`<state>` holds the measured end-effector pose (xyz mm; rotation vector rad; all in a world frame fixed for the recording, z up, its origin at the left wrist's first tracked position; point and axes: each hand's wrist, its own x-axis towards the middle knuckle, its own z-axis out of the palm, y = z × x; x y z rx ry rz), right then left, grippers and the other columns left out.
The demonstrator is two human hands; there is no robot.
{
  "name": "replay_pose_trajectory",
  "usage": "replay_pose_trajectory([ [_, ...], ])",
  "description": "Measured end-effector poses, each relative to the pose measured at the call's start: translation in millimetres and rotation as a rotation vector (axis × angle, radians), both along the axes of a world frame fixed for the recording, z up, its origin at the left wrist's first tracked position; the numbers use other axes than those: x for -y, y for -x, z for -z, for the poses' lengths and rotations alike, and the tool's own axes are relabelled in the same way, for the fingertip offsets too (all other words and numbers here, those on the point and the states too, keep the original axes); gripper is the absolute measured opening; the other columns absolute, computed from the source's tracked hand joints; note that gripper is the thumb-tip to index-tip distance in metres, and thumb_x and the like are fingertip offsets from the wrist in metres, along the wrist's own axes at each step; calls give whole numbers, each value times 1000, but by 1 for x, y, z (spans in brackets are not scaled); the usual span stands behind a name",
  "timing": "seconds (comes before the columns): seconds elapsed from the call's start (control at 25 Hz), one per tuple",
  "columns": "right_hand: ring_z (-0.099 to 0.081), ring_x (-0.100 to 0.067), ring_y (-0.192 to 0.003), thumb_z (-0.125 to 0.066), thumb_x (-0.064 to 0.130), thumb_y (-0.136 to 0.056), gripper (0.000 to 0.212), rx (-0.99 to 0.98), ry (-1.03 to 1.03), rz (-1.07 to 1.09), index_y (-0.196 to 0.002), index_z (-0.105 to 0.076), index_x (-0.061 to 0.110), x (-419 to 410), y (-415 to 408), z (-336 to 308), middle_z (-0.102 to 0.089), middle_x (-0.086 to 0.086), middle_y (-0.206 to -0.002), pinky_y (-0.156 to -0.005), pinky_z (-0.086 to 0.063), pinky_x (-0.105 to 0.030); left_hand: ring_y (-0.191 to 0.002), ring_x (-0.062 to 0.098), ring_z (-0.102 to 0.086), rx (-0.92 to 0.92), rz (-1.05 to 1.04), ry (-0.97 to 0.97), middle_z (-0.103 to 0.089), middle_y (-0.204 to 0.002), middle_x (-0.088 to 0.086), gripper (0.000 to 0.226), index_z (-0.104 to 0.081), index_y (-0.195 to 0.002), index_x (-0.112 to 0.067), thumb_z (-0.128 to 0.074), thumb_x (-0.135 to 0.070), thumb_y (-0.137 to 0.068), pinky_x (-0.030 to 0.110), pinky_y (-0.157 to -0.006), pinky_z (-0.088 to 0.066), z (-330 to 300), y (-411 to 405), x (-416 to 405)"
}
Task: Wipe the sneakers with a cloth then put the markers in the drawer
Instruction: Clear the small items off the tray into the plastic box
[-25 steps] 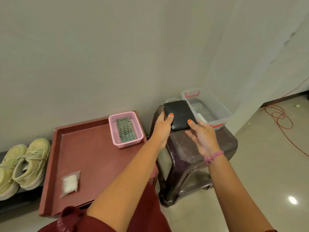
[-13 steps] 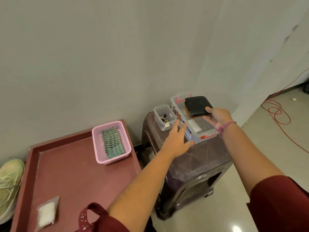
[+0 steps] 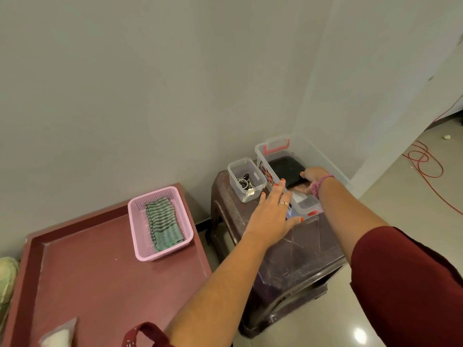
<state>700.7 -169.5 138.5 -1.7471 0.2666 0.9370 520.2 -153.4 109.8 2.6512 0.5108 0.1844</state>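
The red-brown surface (image 3: 95, 279) fills the lower left of the view. The dark plastic stool (image 3: 295, 256) stands just beside it on the right, against the wall.

A pink basket (image 3: 136, 221) sits at the far right corner of the surface and holds 1 folded green striped cloth (image 3: 162, 225).

A clear storage bin (image 3: 325, 159) with red handles sits on the far right part of the stool top. 1 black wallet (image 3: 285, 167) lies inside it.

The right hand (image 3: 309, 180) reaches into the bin. Its fingers are closed on the near edge of the wallet, thumb on top.

The left hand (image 3: 271, 212) is spread wide, fingers apart, and grips nothing. Its thumb touches the near corner of the bin.

A small clear container (image 3: 246, 179) stands just left of the bin and holds keys.

1 pale green sneaker (image 3: 7, 279) is partly visible at the left frame edge, off the surface.

A small clear bag (image 3: 59, 335) of white material lies at the near edge of the surface.

No markers or drawer are in view.
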Motion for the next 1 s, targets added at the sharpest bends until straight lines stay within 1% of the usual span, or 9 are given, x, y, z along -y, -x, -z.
replay_pose_trajectory([
  [0.08, -53, -31, -120, -45, 7, -97, 14, 94, 72, -54, -108, -52, 3, 5, 0, 5, -53, -17, -130, -103, -43, -41, -150, 22, -7, 11, -7, 51, -4, -163, 3, 69, -27, -151, -12, -49, -48, -96, 42, -119, -12, 1, -3, 0],
  [0.2, -50, -32, -122, -42, 9, -98, 35, 149, 47, -112, -133, -45, 5, 18, 0, 21, -47, -17, -139, -104, -39, -37, -150, 22, -8, 31, -8, 84, -4, -163, 3, 67, -28, -150, -11, -50, -46, -96, 40, -119, -13, 2, -3, 1],
  [0.28, -58, -24, -83, -42, 10, -98, 42, 167, 54, -148, -139, -40, 1, 19, -1, 25, -56, -13, -106, -82, -51, -26, -150, 22, -9, 35, -12, 98, -4, -163, 3, 67, -28, -150, -11, -50, -45, -96, 40, -119, -14, 1, -3, 2],
  [0.36, -46, -19, -63, -46, 11, -97, 41, 216, 129, -178, -136, -42, -3, 9, 4, 18, -48, -6, -80, -61, -50, -27, -149, 23, -10, 28, -17, 122, -3, -163, 2, 67, -28, -150, -12, -51, -44, -96, 40, -119, -15, -2, -3, 3],
  [0.52, -52, -22, -74, -50, 20, -97, 31, 354, 322, -241, -117, -56, -2, -8, 16, 2, -52, -12, -77, -81, -47, -30, -150, 23, -5, -15, 20, 132, 4, -163, 3, 70, -18, -153, -12, -49, -42, -98, 44, -119, -12, -5, 3, 2],
  [0.6, -59, -22, -77, -55, 19, -94, 31, 321, 293, -231, -118, -54, -1, -7, 17, -9, -58, -15, -86, -81, -50, -28, -150, 20, -1, -38, 49, 154, 6, -163, 2, 76, -8, -155, -13, -49, -43, -98, 44, -119, -9, -6, 12, 0],
  [0.72, -59, -31, -107, -61, 15, -90, 29, 394, 199, -196, -116, -56, 2, 3, 22, -23, -58, -19, -119, -93, -51, -42, -150, 17, 1, -42, 41, 168, 3, -163, -1, 77, -4, -155, -17, -47, -44, -98, 42, -121, -8, -16, 36, 3],
  [0.88, -60, -19, -90, -61, 10, -87, 10, 469, -56, -74, -96, -63, 14, 16, 57, -47, -63, -4, -94, -82, -56, -35, -148, 14, -14, 95, -87, 219, -15, -161, 0, 70, -14, -154, -17, -47, -43, -98, 36, -121, -16, -33, 94, 10],
  [1.0, -56, -7, -71, -55, 10, -90, 12, 492, -255, -62, -98, -63, 16, 26, 109, -65, -60, 3, -79, -59, -51, -21, -142, 14, -29, 195, -196, 260, -30, -154, 1, 64, -25, -151, -16, -49, -42, -98, 29, -118, -24, -36, 151, 10],
])
